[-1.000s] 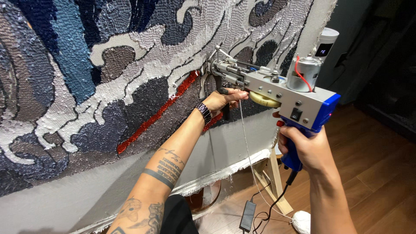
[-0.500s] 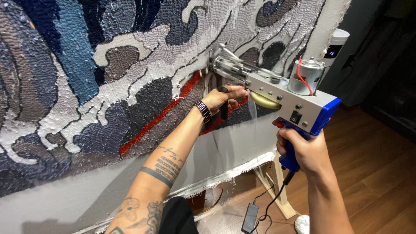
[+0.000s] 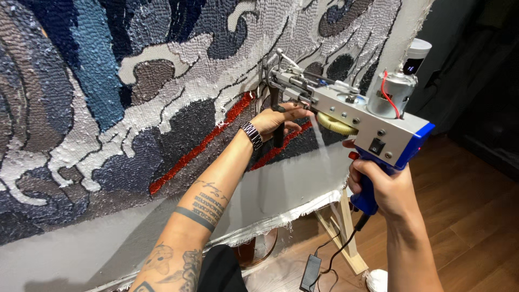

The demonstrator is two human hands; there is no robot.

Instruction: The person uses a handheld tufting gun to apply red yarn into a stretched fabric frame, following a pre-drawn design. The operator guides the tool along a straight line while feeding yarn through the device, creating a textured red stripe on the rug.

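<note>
Standing close to the stretched cloth [image 3: 303, 184], the person presses the needle end of a tufting gun [image 3: 346, 111] against it, just right of a red yarn line [image 3: 200, 146] that slants down through the dark fill. Most of the backing in view is already covered: blue [image 3: 92, 75], dark navy, grey-brown and off-white yarn make a swirling pattern across the upper and left parts, so I would judge the piece well along. What looks left is the bare grey strip along the bottom edge, which may simply be border, and perhaps small gaps near the needle, though I cannot tell that for sure from where I stand. The right hand [image 3: 381, 184] is closed tight round the blue pistol grip under the gun's silver body, fingers wrapped fully about it, red-painted nail showing near the trigger. The left hand [image 3: 278, 120] is curled round the black front handle below the needle, with the knuckles almost against the cloth; a dark wristband [image 3: 252, 135] sits on that wrist and tattoos run down the forearm. So the gun lies between the two hands, nose on the cloth at upper centre, motor [image 3: 390, 94] and rear end pointing back towards the person. A black cord drops from the grip to a power brick [image 3: 310, 272] on the wooden floor [image 3: 476, 216], beside a leg of the wooden frame [image 3: 346, 238] holding the cloth.
</note>
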